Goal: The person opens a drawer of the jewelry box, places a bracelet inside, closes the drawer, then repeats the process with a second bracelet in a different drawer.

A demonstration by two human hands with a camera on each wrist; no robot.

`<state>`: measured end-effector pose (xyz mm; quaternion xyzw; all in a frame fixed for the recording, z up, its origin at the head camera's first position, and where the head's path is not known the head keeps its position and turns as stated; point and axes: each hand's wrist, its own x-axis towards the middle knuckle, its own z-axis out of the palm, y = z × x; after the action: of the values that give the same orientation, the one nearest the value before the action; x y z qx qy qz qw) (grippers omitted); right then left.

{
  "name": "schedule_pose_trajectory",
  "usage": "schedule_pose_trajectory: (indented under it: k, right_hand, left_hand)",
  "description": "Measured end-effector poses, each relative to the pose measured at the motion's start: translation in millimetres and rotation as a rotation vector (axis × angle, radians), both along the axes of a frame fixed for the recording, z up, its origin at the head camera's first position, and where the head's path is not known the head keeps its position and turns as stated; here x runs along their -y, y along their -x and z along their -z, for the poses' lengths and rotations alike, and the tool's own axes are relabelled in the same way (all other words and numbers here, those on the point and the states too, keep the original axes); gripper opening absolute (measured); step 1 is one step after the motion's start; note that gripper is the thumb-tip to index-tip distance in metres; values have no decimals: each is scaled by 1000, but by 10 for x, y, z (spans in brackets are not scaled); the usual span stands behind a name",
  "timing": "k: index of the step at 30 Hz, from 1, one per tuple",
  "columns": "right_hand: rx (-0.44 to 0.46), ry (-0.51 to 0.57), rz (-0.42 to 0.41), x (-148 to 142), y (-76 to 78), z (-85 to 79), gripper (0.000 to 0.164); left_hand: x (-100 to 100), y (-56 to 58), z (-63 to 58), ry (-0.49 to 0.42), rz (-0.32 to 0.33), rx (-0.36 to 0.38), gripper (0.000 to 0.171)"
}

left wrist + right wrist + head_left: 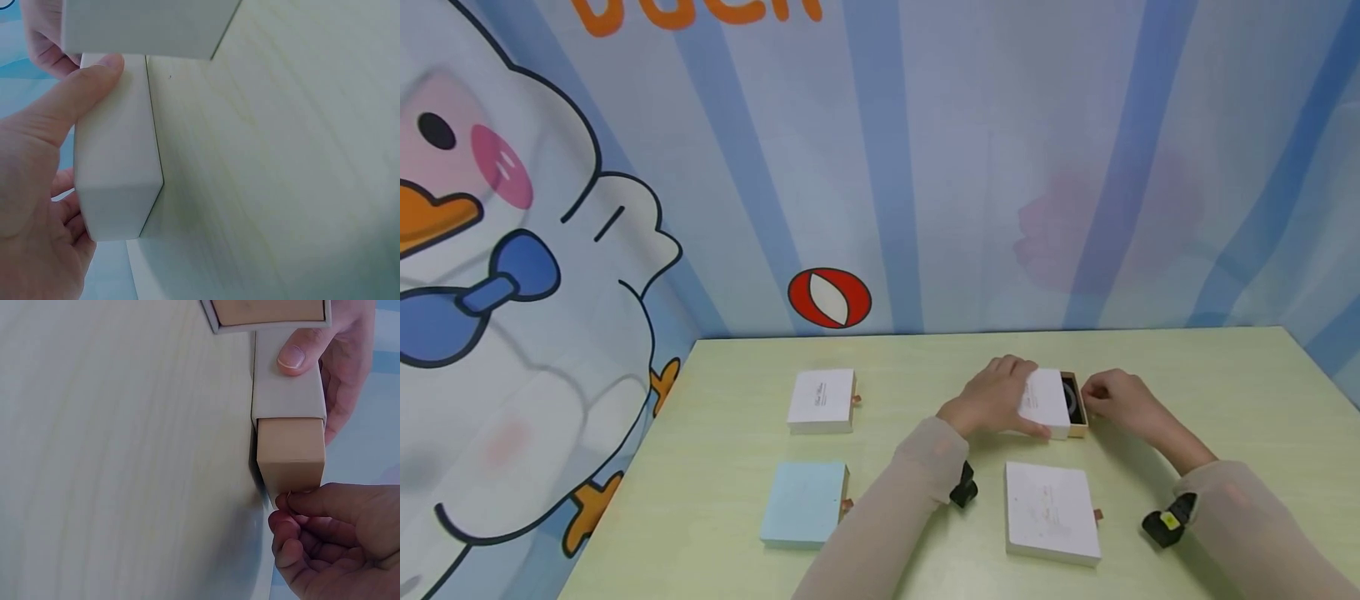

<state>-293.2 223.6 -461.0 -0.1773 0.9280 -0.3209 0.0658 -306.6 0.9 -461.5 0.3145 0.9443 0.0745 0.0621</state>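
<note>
A white drawer-style gift box (1047, 402) sits at the back right of the table, its tan inner drawer (290, 440) slid partly out to the right. Something dark with a grey ring shape (1070, 398) shows inside the drawer. My left hand (992, 396) grips the white outer sleeve, thumb along the near side and fingers over the far side. At the drawer's end, my right hand (1118, 402) pinches the small pull tab (289, 499) between thumb and fingers, which hide most of it.
Nearer me stands a larger white box (1051, 512) with a brown tab on its right. To the left are another white box (822, 402) and a light blue box (805, 504), also with tabs. A printed backdrop (985, 167) rises behind the table (925, 358).
</note>
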Motion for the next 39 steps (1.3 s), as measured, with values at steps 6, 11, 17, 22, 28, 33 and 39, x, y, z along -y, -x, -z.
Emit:
schedule_pose_trajectory:
  k: [6,11,17,22,28,33,39]
  right_hand:
    - [1,18,-5,9,8,-6,12]
    - [-4,32,-14,29,19,-6,12]
    - [-14,57,-28,67,15,2,11]
    - [-5,75,-41,93,26,24,10]
    - [-4,80,-45,113,48,40,11]
    - [13,78,-37,131,45,38,10]
    - [36,77,-28,146,30,43,11]
  left_hand:
    - [-14,22,15,8,4,-12,102]
    - [-13,23,0,21,7,-28,101]
    - [-13,12,-24,8,8,-26,101]
    - [-19,18,-22,1,9,-26,100]
    - [-14,15,-24,4,12,-34,100]
    - [-12,11,-3,4,4,-31,99]
    - [-4,6,39,-6,-5,-12,98]
